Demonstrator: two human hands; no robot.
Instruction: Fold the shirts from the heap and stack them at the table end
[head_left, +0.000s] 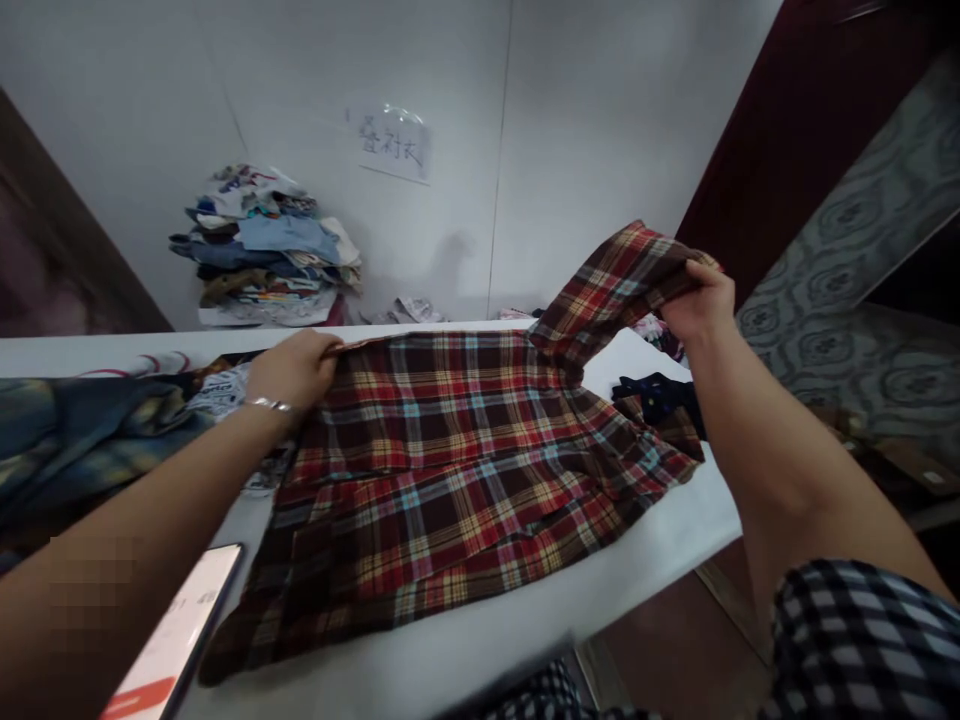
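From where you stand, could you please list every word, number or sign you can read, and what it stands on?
"叠衬衣", on the sign on the wall.
Phone: screen characters too blurred to read.
Printed cloth by the left hand: lettering too blurred to read.

Head-worn, looks forward and down across counter [420, 660], faces wall [585, 140] behind. Sits close above left hand [296, 370] and right hand [703, 300], catches forearms [795, 470] toward lower corners.
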